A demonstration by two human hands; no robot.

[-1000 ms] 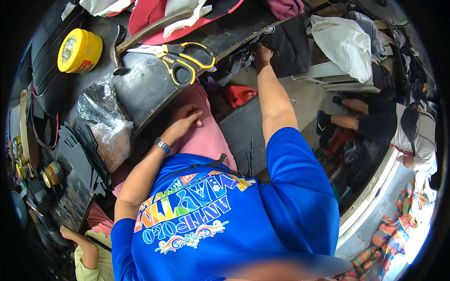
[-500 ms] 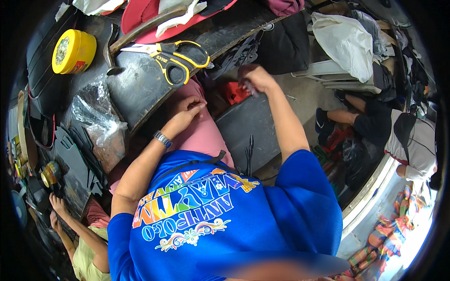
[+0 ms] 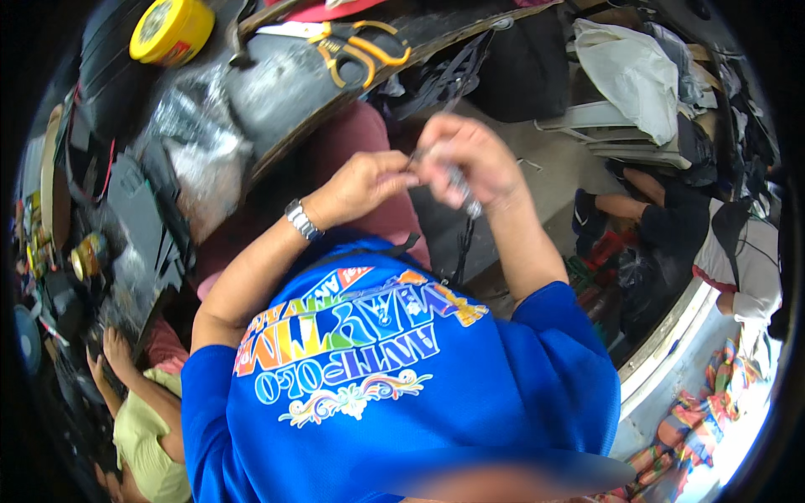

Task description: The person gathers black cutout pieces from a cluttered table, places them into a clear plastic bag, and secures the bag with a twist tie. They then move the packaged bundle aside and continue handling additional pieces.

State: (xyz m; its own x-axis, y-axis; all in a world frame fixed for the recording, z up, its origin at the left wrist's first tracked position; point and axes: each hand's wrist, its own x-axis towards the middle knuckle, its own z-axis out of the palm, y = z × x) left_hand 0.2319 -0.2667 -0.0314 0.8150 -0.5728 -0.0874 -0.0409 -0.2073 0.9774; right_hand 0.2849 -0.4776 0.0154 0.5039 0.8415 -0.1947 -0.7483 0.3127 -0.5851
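The right hand [image 3: 471, 163] is clamped on a small, shiny, blurred object [image 3: 462, 189]; the left hand [image 3: 365, 184] adjoins, grip indeterminable. A slackened hold could drop it. Beyond, a knock could send yellow-and-black-handled metal scissors [image 3: 329, 38] off the black, worn-edged table [image 3: 277, 96].

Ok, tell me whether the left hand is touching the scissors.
Apart. The head view shows the scissors on the table, with the table's edge and part of a pink-clad leg showing between them and the left hand.
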